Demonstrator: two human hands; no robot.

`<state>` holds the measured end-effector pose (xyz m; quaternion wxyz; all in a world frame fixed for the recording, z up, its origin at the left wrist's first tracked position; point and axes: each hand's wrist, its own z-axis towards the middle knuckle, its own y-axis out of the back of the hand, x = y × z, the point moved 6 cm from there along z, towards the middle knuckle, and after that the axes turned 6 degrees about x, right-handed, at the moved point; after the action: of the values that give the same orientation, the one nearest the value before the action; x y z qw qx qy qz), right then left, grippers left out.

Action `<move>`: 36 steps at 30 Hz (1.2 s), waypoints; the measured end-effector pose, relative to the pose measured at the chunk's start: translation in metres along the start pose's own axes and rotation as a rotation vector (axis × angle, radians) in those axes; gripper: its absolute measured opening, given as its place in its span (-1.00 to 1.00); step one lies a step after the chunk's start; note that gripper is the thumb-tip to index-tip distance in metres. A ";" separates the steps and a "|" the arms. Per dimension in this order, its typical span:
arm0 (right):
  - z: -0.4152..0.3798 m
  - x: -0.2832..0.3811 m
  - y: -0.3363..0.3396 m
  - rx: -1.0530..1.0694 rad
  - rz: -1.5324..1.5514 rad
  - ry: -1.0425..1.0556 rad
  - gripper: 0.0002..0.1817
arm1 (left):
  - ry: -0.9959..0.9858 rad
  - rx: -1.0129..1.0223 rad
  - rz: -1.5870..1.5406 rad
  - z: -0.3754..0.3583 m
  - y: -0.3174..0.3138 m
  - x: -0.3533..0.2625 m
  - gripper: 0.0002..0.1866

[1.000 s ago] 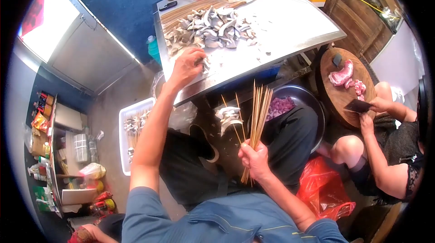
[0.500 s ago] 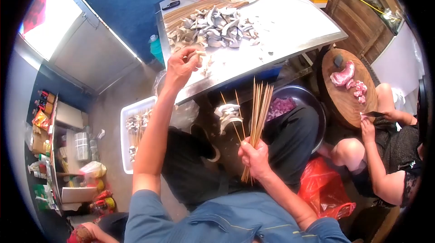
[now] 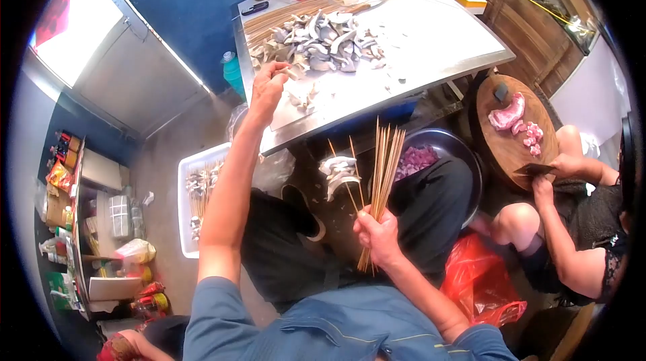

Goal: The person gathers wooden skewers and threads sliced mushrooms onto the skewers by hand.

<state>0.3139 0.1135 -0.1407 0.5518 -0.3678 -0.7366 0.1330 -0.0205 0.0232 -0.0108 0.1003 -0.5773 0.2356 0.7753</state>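
My left hand [image 3: 268, 92] is over the near left edge of the table, fingers pinched on a pale mushroom piece [image 3: 289, 74]. Just beyond it lies a heap of grey-white sliced mushrooms [image 3: 336, 38], and a few small pale scraps [image 3: 304, 97] are close by on the tabletop. Above my lap, my right hand [image 3: 378, 234] is closed round a bundle of bamboo skewers [image 3: 385, 172], points up. Two skewers stand apart on its left, with several mushroom pieces [image 3: 339, 174] threaded across them.
A white tray [image 3: 183, 209] of filled skewers stands on the floor at left. More skewers [image 3: 269, 23] lie behind the heap. A basin [image 3: 476, 189] with pinkish chopped pieces is beside my knee. At right, another person holds a cleaver [image 3: 535, 169] by a round chopping block [image 3: 494, 139] bearing meat.
My left hand has shifted slightly down and left, its fingers still pinched. My right hand and its skewers stay nearly still. The other person's cleaver has moved left and turned over the block's edge.
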 end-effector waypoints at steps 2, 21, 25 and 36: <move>-0.001 0.002 -0.002 0.009 0.001 0.001 -0.92 | 0.073 0.015 -0.060 -0.003 -0.002 0.000 -0.79; -0.006 0.004 -0.012 0.041 -0.043 0.044 -0.92 | 0.222 0.013 -0.592 -0.119 -0.060 0.001 -0.81; -0.006 0.003 -0.013 0.044 -0.050 0.051 -0.92 | 0.252 0.007 -0.682 -0.131 -0.070 0.000 -0.83; -0.007 0.002 -0.012 0.034 -0.034 0.050 -0.91 | 0.238 -0.049 -0.799 -0.145 -0.075 -0.006 -0.86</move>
<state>0.3153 0.1051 -0.1293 0.5785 -0.3489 -0.7263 0.1269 0.1367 0.0192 -0.0561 0.3516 -0.7113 -0.0157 0.6085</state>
